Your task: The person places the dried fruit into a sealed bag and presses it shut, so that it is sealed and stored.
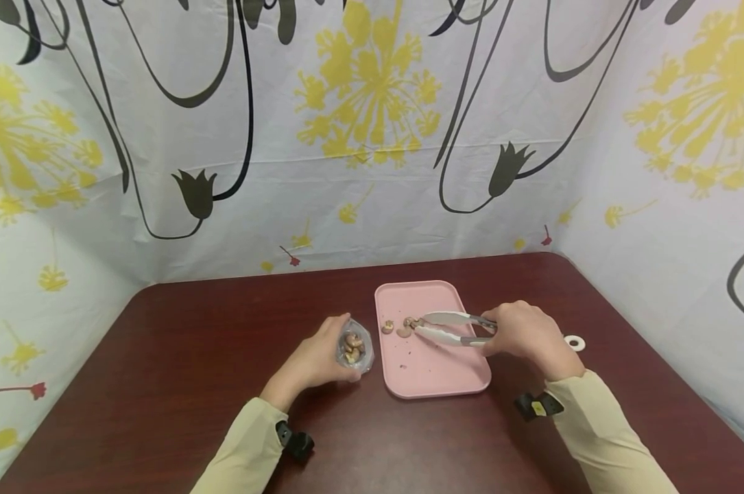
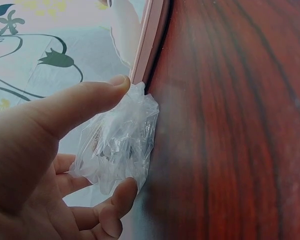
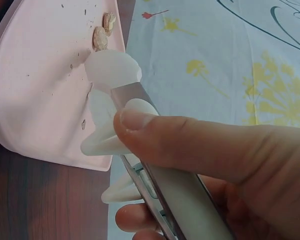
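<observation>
My left hand (image 1: 310, 360) holds a crinkled clear plastic bag (image 2: 122, 135) on the table, thumb and fingers curled round its sides. The bag's mouth faces up, and several small brown pieces (image 1: 352, 348), which look like dried mushrooms, lie inside. In my right hand (image 1: 522, 336) are metal tongs with white tips (image 1: 448, 318), gripped partway along the arms. Their tips are spread and low over the pink tray (image 1: 452, 377), beside a few more brown pieces (image 1: 404, 332). The right wrist view shows two pieces (image 3: 100, 38) just beyond the tips; whether the tongs touch any is unclear.
The tray lies right of the bag on a dark red wooden table (image 1: 193, 357). Dark crumbs (image 1: 403, 366) dot the tray. A white ring (image 1: 575, 343) shows behind my right wrist. Patterned cloth (image 1: 372, 206) hangs behind the table and at both sides.
</observation>
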Motion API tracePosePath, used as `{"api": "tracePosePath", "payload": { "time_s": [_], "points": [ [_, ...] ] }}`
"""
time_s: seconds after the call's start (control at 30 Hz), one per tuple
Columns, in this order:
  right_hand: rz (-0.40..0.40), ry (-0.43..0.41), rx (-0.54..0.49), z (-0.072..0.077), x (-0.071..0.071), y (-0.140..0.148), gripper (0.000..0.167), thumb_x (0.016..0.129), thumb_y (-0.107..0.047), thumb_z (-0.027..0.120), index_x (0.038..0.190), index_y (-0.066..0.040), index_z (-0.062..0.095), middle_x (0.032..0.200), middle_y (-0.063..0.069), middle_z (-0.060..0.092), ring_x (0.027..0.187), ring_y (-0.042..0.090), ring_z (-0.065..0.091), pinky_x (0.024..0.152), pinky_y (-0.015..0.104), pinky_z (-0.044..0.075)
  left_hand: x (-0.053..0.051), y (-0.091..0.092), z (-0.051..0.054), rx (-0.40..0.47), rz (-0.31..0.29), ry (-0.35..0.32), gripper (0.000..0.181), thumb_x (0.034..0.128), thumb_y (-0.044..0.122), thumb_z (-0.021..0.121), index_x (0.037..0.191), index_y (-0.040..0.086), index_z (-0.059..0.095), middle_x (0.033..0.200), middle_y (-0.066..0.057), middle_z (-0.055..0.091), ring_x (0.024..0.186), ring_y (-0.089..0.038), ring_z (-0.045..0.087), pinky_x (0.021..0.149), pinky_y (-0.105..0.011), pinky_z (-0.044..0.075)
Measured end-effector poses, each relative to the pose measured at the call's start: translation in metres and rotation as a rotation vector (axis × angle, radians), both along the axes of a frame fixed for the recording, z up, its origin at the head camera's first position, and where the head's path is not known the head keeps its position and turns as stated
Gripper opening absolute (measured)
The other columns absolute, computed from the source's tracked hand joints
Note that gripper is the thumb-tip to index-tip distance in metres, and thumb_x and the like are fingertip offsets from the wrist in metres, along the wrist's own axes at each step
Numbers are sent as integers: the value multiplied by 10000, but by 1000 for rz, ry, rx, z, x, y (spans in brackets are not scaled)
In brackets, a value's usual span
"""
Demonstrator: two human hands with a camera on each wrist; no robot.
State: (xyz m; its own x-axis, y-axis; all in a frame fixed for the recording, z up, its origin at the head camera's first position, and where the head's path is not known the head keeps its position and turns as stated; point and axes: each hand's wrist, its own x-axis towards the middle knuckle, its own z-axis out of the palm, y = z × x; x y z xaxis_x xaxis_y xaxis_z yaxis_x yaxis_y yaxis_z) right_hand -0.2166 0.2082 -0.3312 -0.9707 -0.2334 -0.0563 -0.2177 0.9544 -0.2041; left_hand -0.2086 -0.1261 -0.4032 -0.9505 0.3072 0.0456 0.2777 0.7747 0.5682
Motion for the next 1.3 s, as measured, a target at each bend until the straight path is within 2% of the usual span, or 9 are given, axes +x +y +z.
{"api": "tracePosePath", "payload": {
  "time_s": [0.1, 0.47, 0.93, 1.3],
  "points": [
    [5, 2, 1, 0, 0, 0, 213, 643, -312, 807, 782, -229, 669, 647, -35, 529, 646, 179, 485, 525, 337, 366, 0, 0, 0, -1, 1, -1, 1046, 640, 309, 874, 1482, 87, 295, 1422, -106, 407, 1083, -264, 559, 892, -470, 480],
    [56, 31, 10, 5, 8, 0, 186, 596, -247, 763, 633, -258, 581, 589, -58, 474, 608, 156, 438, 510, 319, 325, -1, 0, 1, -4, 3, 2, 1054, 636, 311, 877, 1485, 92, 292, 1430, -104, 401, 1081, -266, 558, 894, -471, 480],
    [40, 38, -3, -3, 2, 0, 193, 595, -251, 787, 722, -231, 642, 617, -50, 502, 622, 170, 459, 517, 329, 344, -1, 0, -1, -6, 5, -7, 1050, 638, 307, 875, 1484, 87, 292, 1428, -106, 402, 1091, -264, 554, 896, -478, 479],
    [68, 36, 5, -3, 2, -3, 239, 597, -251, 817, 797, -235, 687, 646, -62, 543, 640, 170, 483, 540, 342, 373, -1, 0, -1, -8, 5, -5, 1051, 635, 308, 873, 1484, 93, 293, 1434, -102, 399, 1085, -266, 556, 891, -480, 479]
  ]
}}
